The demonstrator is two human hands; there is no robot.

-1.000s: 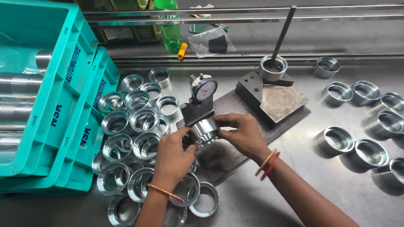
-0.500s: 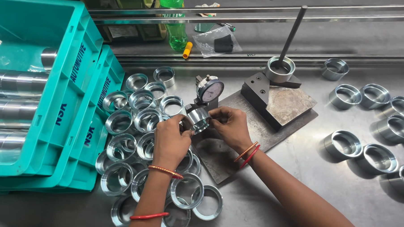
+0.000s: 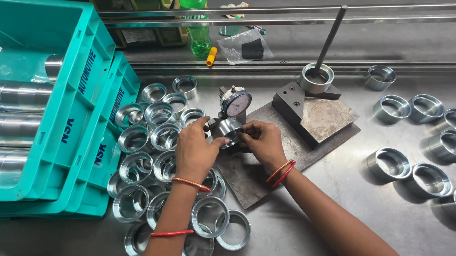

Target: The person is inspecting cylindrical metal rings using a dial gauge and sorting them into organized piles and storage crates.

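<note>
**A:** Shiny metal ring (image 3: 229, 129) pinched between both hands, right under the dial gauge (image 3: 236, 102), at the near-left corner of the dark steel base plate (image 3: 250, 172). Left hand (image 3: 196, 152) curled over it from the left, fingertips up on the ring's top edge. Right hand (image 3: 263, 141) closed on it from the other side, thumb and fingers touching the rim.

**B:** Resting on the fixture or held up?

**A:** Can't tell, fingers hide the underside. Gauge face tilted toward the camera, needle too small to read.

**B:** And around it?

**A:** Big cluster of similar rings (image 3: 160, 138) just left of the plate, packed together, some stacked, spilling down toward the near edge of the surface (image 3: 312, 231). Stacked teal crates (image 3: 61, 123) further left, long metal cylinders (image 3: 14, 92) lying in the top one. Behind the gauge on the plate, a black angled block (image 3: 290, 103), then a ring with a dark rod (image 3: 331, 36) standing in it. More rings (image 3: 415, 136) spread out loose on the right, well apart from the hands. Green bottle (image 3: 198, 23) at the back behind the rail.
</note>
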